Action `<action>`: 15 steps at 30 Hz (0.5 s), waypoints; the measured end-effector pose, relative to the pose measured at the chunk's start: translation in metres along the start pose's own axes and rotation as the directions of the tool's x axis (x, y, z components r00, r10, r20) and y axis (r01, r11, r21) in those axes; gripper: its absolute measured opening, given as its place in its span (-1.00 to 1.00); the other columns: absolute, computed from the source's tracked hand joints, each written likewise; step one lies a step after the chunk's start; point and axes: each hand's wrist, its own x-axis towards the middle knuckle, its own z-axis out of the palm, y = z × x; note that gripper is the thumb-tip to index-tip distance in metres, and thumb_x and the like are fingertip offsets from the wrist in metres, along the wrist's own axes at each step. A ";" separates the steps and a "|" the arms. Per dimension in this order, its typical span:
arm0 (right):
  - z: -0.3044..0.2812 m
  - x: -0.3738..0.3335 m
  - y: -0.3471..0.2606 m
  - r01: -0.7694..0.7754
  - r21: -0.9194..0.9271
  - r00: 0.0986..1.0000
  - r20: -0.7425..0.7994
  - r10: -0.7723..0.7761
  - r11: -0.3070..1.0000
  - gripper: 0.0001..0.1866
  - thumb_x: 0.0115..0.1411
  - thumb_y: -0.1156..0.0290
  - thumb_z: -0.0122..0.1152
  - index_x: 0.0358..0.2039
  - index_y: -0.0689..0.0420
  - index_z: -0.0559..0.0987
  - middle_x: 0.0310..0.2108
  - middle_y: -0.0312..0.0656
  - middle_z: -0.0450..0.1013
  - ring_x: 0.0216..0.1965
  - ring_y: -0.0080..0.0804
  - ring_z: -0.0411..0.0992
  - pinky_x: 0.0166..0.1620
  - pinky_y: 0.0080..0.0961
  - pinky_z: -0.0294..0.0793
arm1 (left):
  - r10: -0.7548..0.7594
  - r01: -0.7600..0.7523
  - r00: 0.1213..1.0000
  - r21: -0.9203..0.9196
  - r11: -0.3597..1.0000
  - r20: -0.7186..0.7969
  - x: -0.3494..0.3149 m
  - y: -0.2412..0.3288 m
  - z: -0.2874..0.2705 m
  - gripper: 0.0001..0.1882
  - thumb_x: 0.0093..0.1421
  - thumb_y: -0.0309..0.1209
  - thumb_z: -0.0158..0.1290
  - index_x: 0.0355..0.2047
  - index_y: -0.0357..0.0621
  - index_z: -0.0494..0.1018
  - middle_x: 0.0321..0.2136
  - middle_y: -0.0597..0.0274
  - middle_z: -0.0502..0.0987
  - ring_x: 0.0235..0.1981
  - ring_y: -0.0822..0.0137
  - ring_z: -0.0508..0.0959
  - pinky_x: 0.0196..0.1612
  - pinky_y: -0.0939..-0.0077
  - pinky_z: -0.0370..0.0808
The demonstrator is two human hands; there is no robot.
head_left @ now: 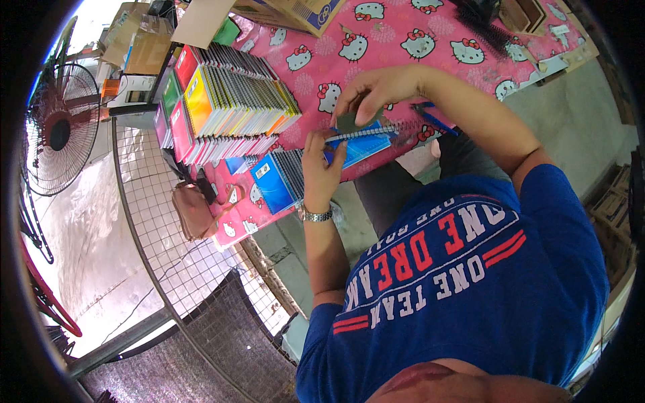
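My left hand (320, 164), with a metal-band watch on its wrist, grips the left end of a blue notebook (368, 149) at the table's near edge. A wire spiral coil (406, 126) runs along the notebook's far edge and sticks out past its right end. My right hand (379, 94) is bent over that edge, thumb and fingers closed on a dark flat piece (351, 123) against the coil; its kind I cannot make out. To the right of the notebook lie blue-handled pliers (438, 121), close to my right forearm.
Tall stacks of spiral notebooks (228, 101) stand left of my hands, with a row of blue notebooks (274, 183) nearer. A brown pouch (193, 211) lies at the left edge. Beyond are a cardboard box (289, 15), a black brush (480, 27) and a fan (60, 131).
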 end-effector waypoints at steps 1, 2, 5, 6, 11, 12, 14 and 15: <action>0.002 0.001 -0.003 -0.126 -0.318 0.991 -0.072 0.109 0.940 -0.51 0.10 0.22 0.29 -0.01 0.25 0.53 -0.19 -0.22 0.53 -0.15 -0.53 0.46 -0.03 -0.55 0.40 | -0.035 0.035 0.999 -0.006 0.999 0.013 -0.001 0.000 0.000 -0.76 0.10 -0.50 0.19 -0.22 -0.26 0.45 -0.28 0.11 0.45 -0.48 0.32 0.50 -0.50 0.48 0.36; 0.000 0.002 0.000 -0.125 -0.321 0.992 -0.075 0.106 0.939 -0.51 0.10 0.22 0.29 -0.01 0.25 0.53 -0.19 -0.22 0.53 -0.15 -0.53 0.46 -0.03 -0.55 0.40 | -0.062 0.062 0.998 -0.011 0.998 0.021 0.001 0.002 0.000 -0.74 0.10 -0.51 0.20 -0.21 -0.27 0.44 -0.27 0.11 0.46 -0.47 0.31 0.51 -0.49 0.47 0.37; -0.004 0.006 0.005 0.030 0.084 0.998 -0.052 -0.025 0.996 -0.54 0.08 0.31 0.33 0.00 0.20 0.54 -0.13 -0.22 0.51 -0.10 -0.51 0.43 -0.08 -0.51 0.44 | -0.019 0.019 1.000 -0.100 0.995 -0.002 0.002 0.001 0.002 -0.71 0.09 -0.52 0.20 -0.18 -0.27 0.43 -0.26 0.12 0.46 -0.45 0.32 0.51 -0.47 0.47 0.38; -0.003 0.007 0.001 -0.021 -0.040 1.000 -0.020 0.020 0.999 -0.54 0.08 0.32 0.32 -0.01 0.21 0.54 -0.14 -0.24 0.51 -0.10 -0.51 0.43 -0.08 -0.52 0.44 | -0.024 0.024 1.000 -0.100 0.995 -0.002 0.000 0.001 0.002 -0.71 0.09 -0.52 0.20 -0.18 -0.27 0.43 -0.26 0.12 0.46 -0.45 0.32 0.51 -0.47 0.47 0.38; -0.001 0.009 0.000 -0.054 -0.091 0.994 -0.095 0.046 0.994 -0.52 0.04 0.35 0.33 0.00 0.21 0.53 -0.18 -0.28 0.51 -0.14 -0.51 0.44 -0.12 -0.51 0.44 | -0.064 0.065 0.998 -0.153 0.986 0.006 0.001 -0.001 0.003 -0.71 0.09 -0.52 0.21 -0.19 -0.26 0.41 -0.28 0.14 0.48 -0.47 0.34 0.52 -0.48 0.49 0.38; -0.001 0.009 -0.002 -0.004 -0.039 1.000 0.008 0.005 0.999 -0.53 0.02 0.33 0.34 -0.03 0.20 0.55 -0.19 -0.26 0.51 -0.14 -0.48 0.45 -0.11 -0.50 0.45 | -0.069 0.069 0.998 -0.153 0.986 0.005 0.000 -0.002 0.002 -0.71 0.09 -0.52 0.21 -0.19 -0.26 0.41 -0.28 0.14 0.48 -0.47 0.34 0.52 -0.48 0.49 0.38; -0.004 0.012 0.003 0.043 0.020 0.993 0.106 -0.045 0.999 -0.54 0.01 0.31 0.36 -0.06 0.19 0.57 -0.20 -0.25 0.52 -0.15 -0.45 0.47 -0.10 -0.48 0.45 | -0.131 0.134 0.991 -0.088 0.987 0.031 -0.001 -0.002 0.001 -0.72 0.09 -0.52 0.21 -0.19 -0.25 0.41 -0.32 0.16 0.47 -0.47 0.35 0.52 -0.47 0.52 0.38; -0.011 0.016 0.013 0.011 -0.313 1.000 0.000 -0.011 0.950 -0.57 -0.01 0.27 0.37 -0.10 0.16 0.60 -0.21 -0.22 0.53 -0.16 -0.38 0.49 -0.09 -0.46 0.46 | -0.127 0.129 0.991 -0.086 0.988 0.031 0.000 -0.003 0.001 -0.72 0.09 -0.52 0.21 -0.19 -0.25 0.41 -0.32 0.16 0.47 -0.47 0.35 0.52 -0.47 0.52 0.38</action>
